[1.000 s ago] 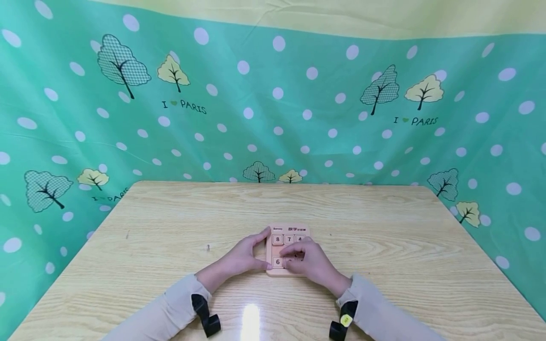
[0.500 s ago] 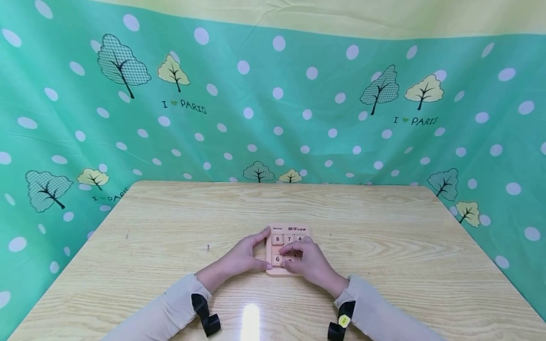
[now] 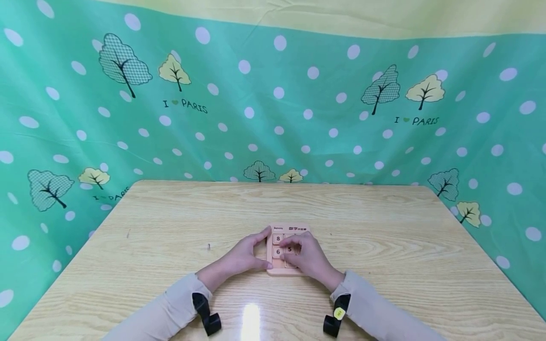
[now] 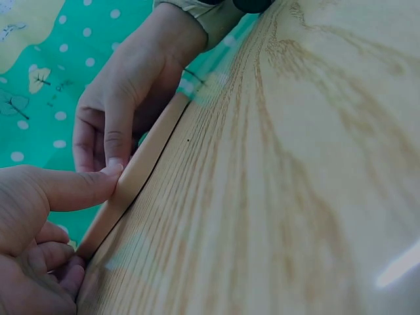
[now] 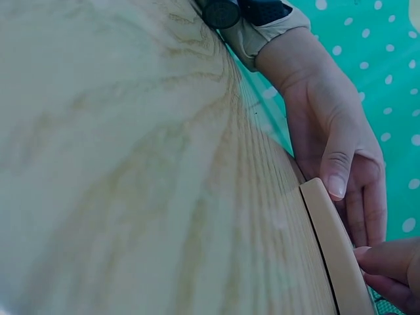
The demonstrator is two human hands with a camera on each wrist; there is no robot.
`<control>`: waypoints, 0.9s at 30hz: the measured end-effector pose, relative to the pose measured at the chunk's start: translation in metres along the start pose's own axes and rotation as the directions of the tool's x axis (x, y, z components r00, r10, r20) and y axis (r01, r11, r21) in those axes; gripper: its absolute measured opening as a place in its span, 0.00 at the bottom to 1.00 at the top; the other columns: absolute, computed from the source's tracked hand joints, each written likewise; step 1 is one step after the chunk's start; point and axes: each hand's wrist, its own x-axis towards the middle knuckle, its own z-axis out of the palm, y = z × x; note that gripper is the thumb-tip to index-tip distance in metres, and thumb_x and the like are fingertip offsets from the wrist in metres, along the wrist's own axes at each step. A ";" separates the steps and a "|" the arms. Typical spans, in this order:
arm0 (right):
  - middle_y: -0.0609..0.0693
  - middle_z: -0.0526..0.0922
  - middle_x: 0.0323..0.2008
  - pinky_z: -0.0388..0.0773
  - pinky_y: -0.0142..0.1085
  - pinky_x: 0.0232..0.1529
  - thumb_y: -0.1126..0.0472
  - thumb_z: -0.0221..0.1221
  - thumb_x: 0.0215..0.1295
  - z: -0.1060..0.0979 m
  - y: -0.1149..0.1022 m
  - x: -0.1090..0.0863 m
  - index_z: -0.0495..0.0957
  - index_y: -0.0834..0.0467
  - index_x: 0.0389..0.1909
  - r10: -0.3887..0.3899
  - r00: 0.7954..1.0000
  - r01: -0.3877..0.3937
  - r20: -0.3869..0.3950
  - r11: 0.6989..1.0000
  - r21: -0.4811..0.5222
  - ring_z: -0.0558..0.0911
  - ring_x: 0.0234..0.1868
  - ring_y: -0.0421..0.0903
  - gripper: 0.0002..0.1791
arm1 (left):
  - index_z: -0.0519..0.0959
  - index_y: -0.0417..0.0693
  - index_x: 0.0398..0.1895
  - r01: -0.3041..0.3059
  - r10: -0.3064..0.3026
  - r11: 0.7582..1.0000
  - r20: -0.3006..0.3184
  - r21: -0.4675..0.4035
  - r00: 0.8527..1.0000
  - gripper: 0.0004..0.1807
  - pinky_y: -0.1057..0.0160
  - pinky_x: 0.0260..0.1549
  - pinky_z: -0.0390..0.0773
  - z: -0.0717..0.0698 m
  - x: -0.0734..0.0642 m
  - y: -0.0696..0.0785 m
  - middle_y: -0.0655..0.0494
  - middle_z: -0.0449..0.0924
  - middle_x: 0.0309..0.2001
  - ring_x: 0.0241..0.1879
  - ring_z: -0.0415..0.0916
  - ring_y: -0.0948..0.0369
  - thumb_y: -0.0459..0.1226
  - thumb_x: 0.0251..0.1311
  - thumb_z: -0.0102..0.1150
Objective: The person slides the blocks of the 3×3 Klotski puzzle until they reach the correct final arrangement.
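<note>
A pinkish wooden number slide puzzle [image 3: 281, 272] lies flat on the table. My left hand [image 3: 243, 255] grips its left side, fingers at the upper corner and thumb at the lower one. The left wrist view shows that thumb [image 4: 82, 188] against the front edge. My right hand [image 3: 311, 260] reaches over the board and pinches the 6 tile [image 3: 277, 252] between index finger and thumb. Above it sits the 8 tile [image 3: 277, 238]; to its right is the 5 tile [image 3: 289, 249]. Bare board shows below the 6. Other tiles are mostly hidden under my right hand.
The wood-grain table [image 3: 170, 213] extends around the puzzle on all sides. Behind it hangs a green dotted cloth [image 3: 273, 104] printed with trees. Black straps with small cameras [image 3: 209, 319] are on both wrists, and a light reflection shines near the front.
The 6 tile has slid from the bottom row up to the middle row under my right fingers. My right hand has shifted slightly away from me; the left hand keeps its place.
</note>
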 end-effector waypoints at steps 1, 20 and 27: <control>0.45 0.81 0.37 0.65 0.36 0.45 0.66 0.69 0.49 0.000 0.000 0.001 0.85 0.55 0.35 -0.002 1.000 0.002 -0.006 1.000 0.000 0.69 0.41 0.43 0.11 | 0.53 0.40 0.72 -0.001 0.001 1.000 0.002 -0.003 1.000 0.52 0.50 0.70 0.45 0.000 0.000 0.000 0.48 0.51 0.72 0.72 0.45 0.50 0.35 0.43 0.73; 0.44 0.81 0.35 0.65 0.40 0.50 0.68 0.69 0.48 0.002 0.000 0.005 0.84 0.56 0.35 0.003 1.000 -0.003 -0.027 1.000 0.008 0.70 0.43 0.44 0.11 | 0.53 0.38 0.71 -0.002 0.002 1.000 0.007 -0.021 1.000 0.52 0.50 0.70 0.45 -0.001 -0.002 0.002 0.47 0.51 0.72 0.72 0.45 0.49 0.34 0.43 0.73; 0.45 0.79 0.37 0.69 0.36 0.43 0.65 0.68 0.51 -0.001 0.000 0.000 0.83 0.55 0.37 0.033 0.999 -0.032 -0.015 0.999 0.040 0.70 0.40 0.43 0.11 | 0.53 0.38 0.71 -0.002 0.002 1.000 0.010 -0.012 1.000 0.52 0.50 0.70 0.45 0.000 -0.002 0.004 0.47 0.51 0.72 0.72 0.44 0.50 0.34 0.44 0.72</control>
